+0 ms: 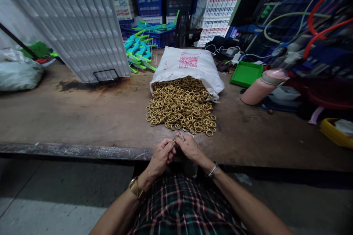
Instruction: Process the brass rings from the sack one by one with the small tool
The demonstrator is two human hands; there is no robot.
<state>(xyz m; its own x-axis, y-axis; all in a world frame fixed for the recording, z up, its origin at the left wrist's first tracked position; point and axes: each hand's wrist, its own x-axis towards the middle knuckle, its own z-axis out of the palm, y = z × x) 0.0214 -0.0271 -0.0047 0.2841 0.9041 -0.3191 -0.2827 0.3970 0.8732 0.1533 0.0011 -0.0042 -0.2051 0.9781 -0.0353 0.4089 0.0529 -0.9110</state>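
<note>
My left hand (162, 154) and my right hand (189, 147) meet at the near edge of the brown workbench (82, 117), fingertips together. The left fingers pinch a small gold ring (173, 141). The right fingers grip a thin pale metal piece (181, 136) that sticks up toward the pile. Just beyond my hands lies a heap of gold rings (182, 106), spilling from a white plastic bag (187, 64) with red print. A gold watch is on my left wrist, a silver bracelet on my right.
A white ribbed panel (79, 22) leans at the back left. Teal plastic parts (139, 51) lie behind it. A green tray (246, 73) and a pink cylinder (261, 87) sit at the right. Stacked crates (217, 3) fill the back. A yellow bin (335, 132) is far right.
</note>
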